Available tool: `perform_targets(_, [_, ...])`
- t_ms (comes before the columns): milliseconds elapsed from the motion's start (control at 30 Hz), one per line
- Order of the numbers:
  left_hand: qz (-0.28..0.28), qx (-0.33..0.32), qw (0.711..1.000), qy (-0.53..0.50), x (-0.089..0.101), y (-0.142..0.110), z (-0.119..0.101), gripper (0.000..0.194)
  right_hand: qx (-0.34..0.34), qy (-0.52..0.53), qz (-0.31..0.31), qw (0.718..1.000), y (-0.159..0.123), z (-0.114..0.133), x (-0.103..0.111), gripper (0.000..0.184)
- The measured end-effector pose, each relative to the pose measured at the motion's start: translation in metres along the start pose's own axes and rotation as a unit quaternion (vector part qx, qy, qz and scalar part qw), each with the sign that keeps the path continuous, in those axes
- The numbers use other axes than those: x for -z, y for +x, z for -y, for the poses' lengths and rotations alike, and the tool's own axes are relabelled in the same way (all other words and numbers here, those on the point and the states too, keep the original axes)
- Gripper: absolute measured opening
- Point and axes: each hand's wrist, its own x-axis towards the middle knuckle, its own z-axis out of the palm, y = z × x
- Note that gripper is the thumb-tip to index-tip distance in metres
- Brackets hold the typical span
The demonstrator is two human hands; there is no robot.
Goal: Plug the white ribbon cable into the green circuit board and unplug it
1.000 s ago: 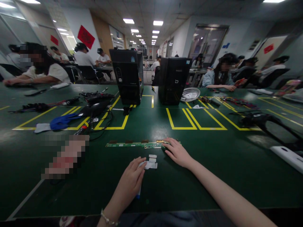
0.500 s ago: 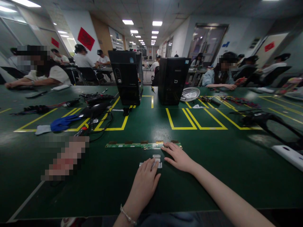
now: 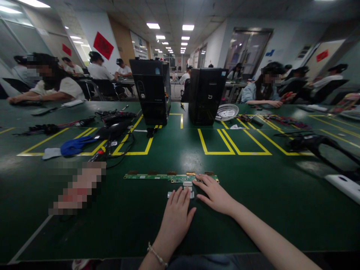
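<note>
A long, narrow green circuit board lies crosswise on the green table, with copper-coloured tabs along its far edge. My right hand is open and spread, its fingertips resting on the board's right part and covering some of it. Just in front of the board lies a flat, silvery-white piece, its narrow end against the board's near edge. My left hand lies flat over this piece, fingers stretched forward and fingertips on it. The fingers hide much of the piece, so its exact kind cannot be made out.
Two black computer towers stand upright at the back. A blue glove and tangled black cables lie left. A white basket, a black frame and a white power strip are on the right. Other people sit beyond.
The circuit board has come slightly nearer to me under my right hand. My left hand and the silvery piece have shifted slightly forward, closing the gap to the board.
</note>
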Motion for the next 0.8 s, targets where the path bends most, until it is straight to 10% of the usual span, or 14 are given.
perform_targets(800, [0.059,0.050,0.997,0.021,0.0029,0.0024,-0.0101,0.052,0.020,0.009,0.009,1.000,0.0045,-0.0057,0.0026,0.054])
